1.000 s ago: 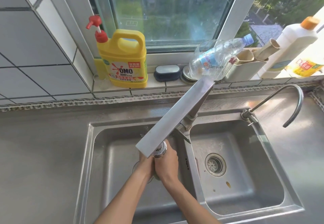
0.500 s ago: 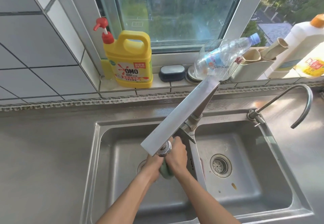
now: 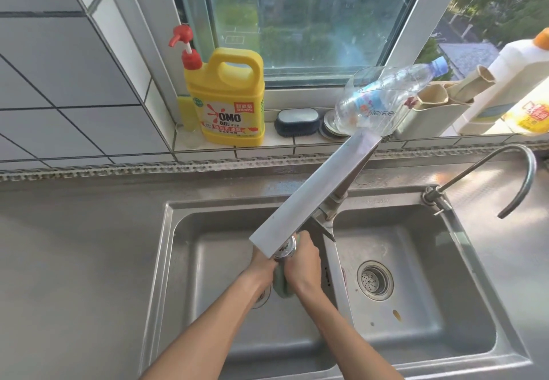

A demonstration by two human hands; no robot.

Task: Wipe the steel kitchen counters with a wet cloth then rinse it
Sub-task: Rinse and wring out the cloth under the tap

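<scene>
Both hands are clamped together on the green cloth (image 3: 281, 286), the left hand (image 3: 261, 266) and right hand (image 3: 303, 269) squeezing it between them just under the faucet spout (image 3: 300, 204). The cloth hangs over the left basin (image 3: 190, 249) of the double sink, set in the steel surface (image 3: 74, 231).

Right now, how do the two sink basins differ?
The left basin holds both hands, left hand and right hand, squeezing the green cloth under the flat faucet; the right basin has no hands in it. The left drain is mostly hidden; the right drain shows fully. Both are steel.
</scene>
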